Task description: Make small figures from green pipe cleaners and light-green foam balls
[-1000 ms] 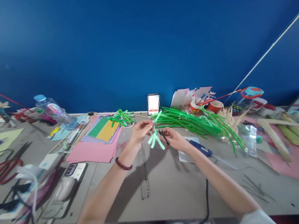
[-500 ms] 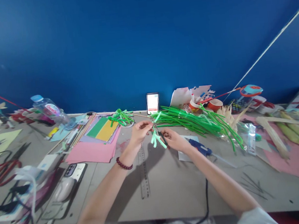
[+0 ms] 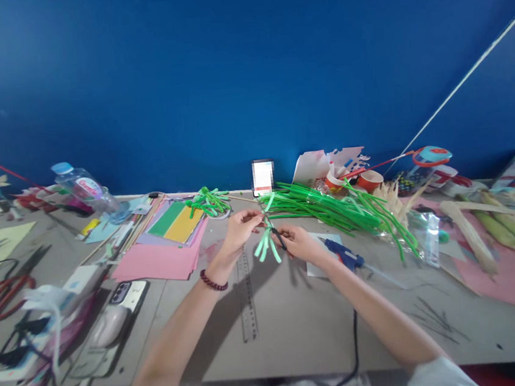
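Observation:
My left hand (image 3: 241, 226) is closed, its fingertips pinching a bunch of pale green pipe cleaners (image 3: 266, 247). The strands fan out below the pinch, and a short end sticks up above it. Black-handled scissors (image 3: 279, 238) are in my closed right hand (image 3: 298, 241). Their blades point up and left against the bunch; whether they are parted I cannot make out. Both hands are raised over the table, beyond a clear ruler (image 3: 246, 298).
Long bright green pipe cleaners (image 3: 332, 206) lie behind my right hand, near a blue glue gun (image 3: 344, 251). Pink paper sheets (image 3: 154, 259), a phone (image 3: 130, 292) and a water bottle (image 3: 86, 189) are on the left. A small screen (image 3: 263, 177) leans against the blue wall.
The hanging pipe cleaner strands have swung a little left and down. The scissors' handle has shifted slightly, while both hands stay almost in place.

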`<state>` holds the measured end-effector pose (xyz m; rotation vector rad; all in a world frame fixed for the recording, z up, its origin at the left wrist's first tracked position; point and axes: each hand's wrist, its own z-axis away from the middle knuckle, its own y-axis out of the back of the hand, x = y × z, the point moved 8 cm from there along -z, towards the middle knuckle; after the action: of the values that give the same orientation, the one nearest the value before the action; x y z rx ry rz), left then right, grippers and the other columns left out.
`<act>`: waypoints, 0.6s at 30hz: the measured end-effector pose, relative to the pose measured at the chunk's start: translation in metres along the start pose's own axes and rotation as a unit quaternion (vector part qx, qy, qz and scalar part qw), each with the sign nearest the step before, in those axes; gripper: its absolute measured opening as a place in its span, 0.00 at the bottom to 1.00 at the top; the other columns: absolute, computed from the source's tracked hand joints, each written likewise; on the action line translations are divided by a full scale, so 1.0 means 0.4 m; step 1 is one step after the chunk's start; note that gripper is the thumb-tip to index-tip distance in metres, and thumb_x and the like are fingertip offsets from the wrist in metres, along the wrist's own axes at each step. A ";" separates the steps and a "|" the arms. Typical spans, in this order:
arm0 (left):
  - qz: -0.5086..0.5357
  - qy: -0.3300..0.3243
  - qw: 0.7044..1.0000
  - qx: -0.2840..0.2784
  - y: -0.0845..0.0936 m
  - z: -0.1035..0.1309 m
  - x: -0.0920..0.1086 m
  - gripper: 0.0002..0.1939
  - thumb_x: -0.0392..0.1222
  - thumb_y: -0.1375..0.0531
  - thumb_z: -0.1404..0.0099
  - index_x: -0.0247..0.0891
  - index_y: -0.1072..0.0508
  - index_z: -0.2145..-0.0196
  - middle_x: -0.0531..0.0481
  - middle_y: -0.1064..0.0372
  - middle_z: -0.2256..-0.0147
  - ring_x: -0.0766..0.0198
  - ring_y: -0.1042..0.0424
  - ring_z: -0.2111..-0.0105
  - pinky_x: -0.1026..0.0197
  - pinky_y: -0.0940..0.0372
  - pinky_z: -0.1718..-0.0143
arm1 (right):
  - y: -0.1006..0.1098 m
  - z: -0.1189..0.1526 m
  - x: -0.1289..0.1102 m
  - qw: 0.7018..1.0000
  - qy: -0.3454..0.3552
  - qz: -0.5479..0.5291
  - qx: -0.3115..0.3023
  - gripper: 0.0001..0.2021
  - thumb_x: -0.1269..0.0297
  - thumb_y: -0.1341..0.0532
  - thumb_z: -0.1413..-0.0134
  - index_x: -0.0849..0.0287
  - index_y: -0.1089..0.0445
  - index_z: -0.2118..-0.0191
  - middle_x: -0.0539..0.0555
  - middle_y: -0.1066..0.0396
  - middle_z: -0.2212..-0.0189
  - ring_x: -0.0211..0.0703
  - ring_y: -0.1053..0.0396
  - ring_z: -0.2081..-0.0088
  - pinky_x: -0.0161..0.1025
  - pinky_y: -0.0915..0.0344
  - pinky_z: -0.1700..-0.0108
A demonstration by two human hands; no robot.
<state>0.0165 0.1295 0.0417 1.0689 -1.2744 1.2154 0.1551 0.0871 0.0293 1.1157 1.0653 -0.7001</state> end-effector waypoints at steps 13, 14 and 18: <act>0.033 -0.014 0.999 0.013 -0.004 0.000 0.008 0.11 0.44 0.34 0.50 0.34 0.28 0.74 0.50 0.29 0.76 0.65 0.28 0.76 0.64 0.36 0.75 | 0.005 -0.004 -0.013 0.998 0.048 0.020 0.032 0.11 0.58 0.48 0.48 0.57 0.42 0.76 0.45 0.41 0.79 0.35 0.45 0.77 0.34 0.47 0.72; 0.034 -0.021 0.999 0.013 -0.005 -0.001 0.010 0.11 0.44 0.34 0.50 0.34 0.28 0.74 0.50 0.29 0.76 0.65 0.28 0.77 0.64 0.36 0.75 | 0.004 -0.004 -0.013 0.998 0.052 0.016 0.032 0.10 0.58 0.48 0.48 0.57 0.43 0.76 0.45 0.42 0.79 0.35 0.45 0.76 0.34 0.47 0.72; 0.032 -0.045 0.998 0.006 -0.008 -0.002 0.013 0.10 0.43 0.34 0.49 0.34 0.28 0.74 0.50 0.30 0.77 0.65 0.29 0.76 0.63 0.35 0.74 | -0.006 -0.005 -0.008 0.998 0.050 -0.020 0.024 0.12 0.56 0.48 0.46 0.56 0.45 0.76 0.44 0.44 0.80 0.35 0.47 0.77 0.35 0.48 0.72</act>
<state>0.0193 0.1304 0.0472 1.1083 -1.3815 1.2360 0.1513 0.0882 0.0313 1.1827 1.1629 -0.7103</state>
